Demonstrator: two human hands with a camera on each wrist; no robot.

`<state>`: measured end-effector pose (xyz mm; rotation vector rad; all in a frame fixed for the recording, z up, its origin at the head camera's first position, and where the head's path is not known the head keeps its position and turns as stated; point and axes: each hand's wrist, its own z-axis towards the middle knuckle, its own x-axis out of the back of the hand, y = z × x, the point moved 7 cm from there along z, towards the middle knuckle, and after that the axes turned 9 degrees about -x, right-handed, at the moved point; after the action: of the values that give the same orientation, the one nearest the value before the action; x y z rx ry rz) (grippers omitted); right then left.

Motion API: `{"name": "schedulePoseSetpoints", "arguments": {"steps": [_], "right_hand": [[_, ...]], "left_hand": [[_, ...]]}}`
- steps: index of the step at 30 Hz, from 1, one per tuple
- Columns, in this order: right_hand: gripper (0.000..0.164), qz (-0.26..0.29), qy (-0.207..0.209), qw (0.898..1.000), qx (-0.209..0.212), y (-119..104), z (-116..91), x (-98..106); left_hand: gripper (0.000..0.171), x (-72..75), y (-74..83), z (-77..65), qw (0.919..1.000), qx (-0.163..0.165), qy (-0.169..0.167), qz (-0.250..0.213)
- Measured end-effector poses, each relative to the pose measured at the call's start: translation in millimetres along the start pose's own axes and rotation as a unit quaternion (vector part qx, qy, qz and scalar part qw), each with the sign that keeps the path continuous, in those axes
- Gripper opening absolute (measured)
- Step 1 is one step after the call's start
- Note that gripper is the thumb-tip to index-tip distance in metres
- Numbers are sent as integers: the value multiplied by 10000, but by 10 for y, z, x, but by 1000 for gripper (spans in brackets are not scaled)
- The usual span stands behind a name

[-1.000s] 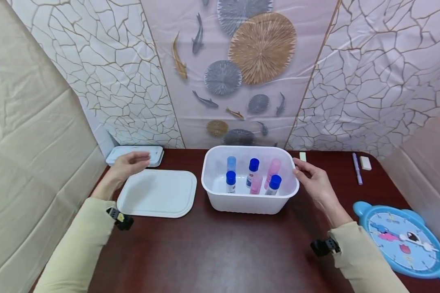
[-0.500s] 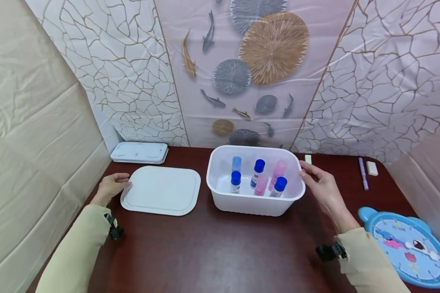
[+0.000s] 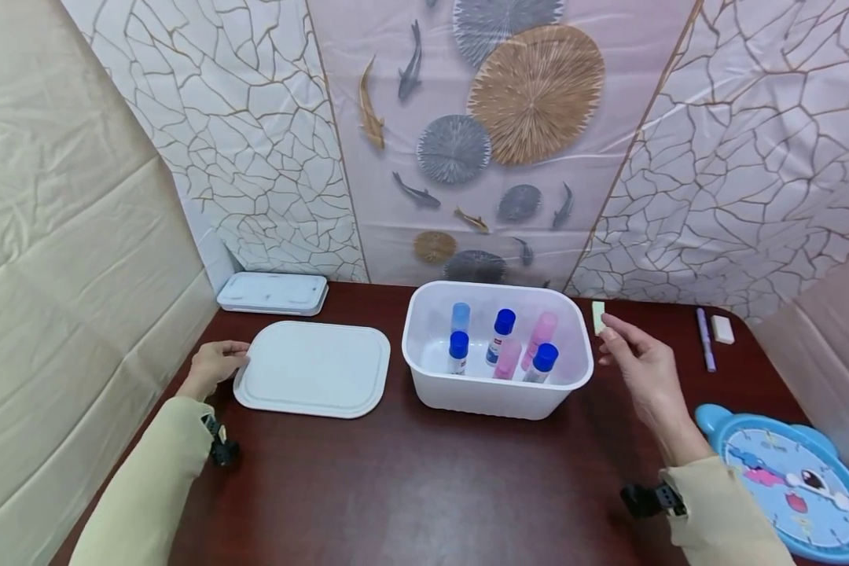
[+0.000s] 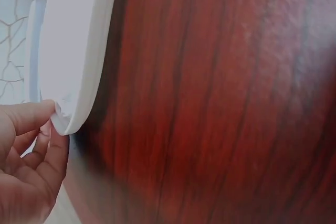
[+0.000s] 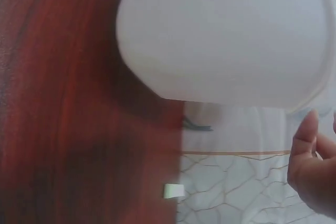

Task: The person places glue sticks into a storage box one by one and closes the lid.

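Note:
My left hand pinches the left edge of a white rounded lid lying on the dark red-brown table. In the left wrist view the thumb is on top of the lid's rim and the fingers are beneath it. A white plastic bin stands right of the lid. Inside it are several upright sticks that look like glue sticks: blue-capped ones and pink ones. Just off the bin's right rim, my right hand holds nothing, its fingers loosely bent.
A white flat case lies at the back left against the patterned backdrop. Behind the right hand is a pale green block. A purple pen, a white eraser and a blue cartoon clock are at the right.
My left hand has come down from above the lid and taken hold of its left edge. My right hand has let go of the bin's rim and shifted slightly right.

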<state>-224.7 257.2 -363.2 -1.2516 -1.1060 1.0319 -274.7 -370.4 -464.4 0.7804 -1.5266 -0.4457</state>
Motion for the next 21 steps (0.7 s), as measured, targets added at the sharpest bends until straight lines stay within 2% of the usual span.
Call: {"name": "schedulePoseSetpoints", "arguments": {"steps": [3, 7, 10, 13, 15, 17, 19, 21], "right_hand": [[38, 600, 204, 9975, 324, -128, -61, 23], [31, 842, 294, 9948, 494, -332, -192, -126], [30, 736, 90, 9960, 496, -480, -331, -384], [31, 551, -456, 9967, 387, -570, -478, -741], [34, 524, -1022, 9930, 284, -591, -565, -1020], [37, 561, -1573, 9859, 120, -581, -630, -1305], [39, 656, -2059, 9763, -89, -552, -674, -1574], [40, 735, -2352, 9686, -331, -507, -691, -1794]], "left_hand": [[37, 28, -10, -31, 9998, -81, -113, -130], [37, 120, 14, -111, 9990, -366, -105, -249], [40, 213, 80, -201, 9966, -578, -55, -583], [44, 291, 77, -228, 9895, -718, 15, -1254], [44, 323, -44, -156, 9796, -727, 106, -1871], [40, 334, -246, 5, 9654, -844, 268, -2453], [35, 336, -424, 175, 9524, -1088, 388, -2821], [33, 333, -495, 286, 9343, -1357, 433, -3269]]}}
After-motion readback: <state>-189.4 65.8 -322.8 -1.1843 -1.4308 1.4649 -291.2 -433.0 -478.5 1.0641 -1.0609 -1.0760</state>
